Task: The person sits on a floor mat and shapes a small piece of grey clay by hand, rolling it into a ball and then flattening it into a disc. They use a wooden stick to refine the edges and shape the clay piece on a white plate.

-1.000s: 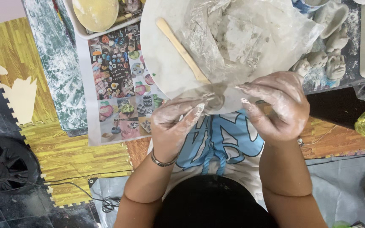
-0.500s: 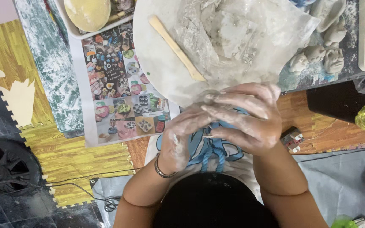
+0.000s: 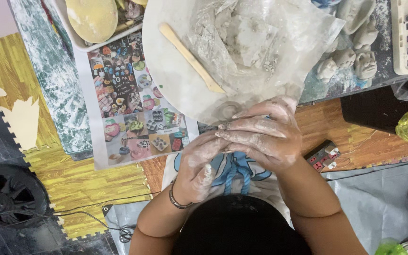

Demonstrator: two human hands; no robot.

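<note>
Your clay-smeared right hand [image 3: 260, 134] presses over your left hand [image 3: 199, 167], seemingly rolling hidden clay; keep even pressure below the round white board [image 3: 166, 80].

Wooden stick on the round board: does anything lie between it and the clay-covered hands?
Nothing visible does. The wooden stick lies bare on the round board, with the crumpled plastic beside it. The right hand lies over the left hand, pressed together at the board's near edge.

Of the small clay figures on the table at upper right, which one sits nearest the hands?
The leftmost clay figure, at the plastic sheet's edge, is closest to the right hand. The other clay figures sit further right or higher.
</note>
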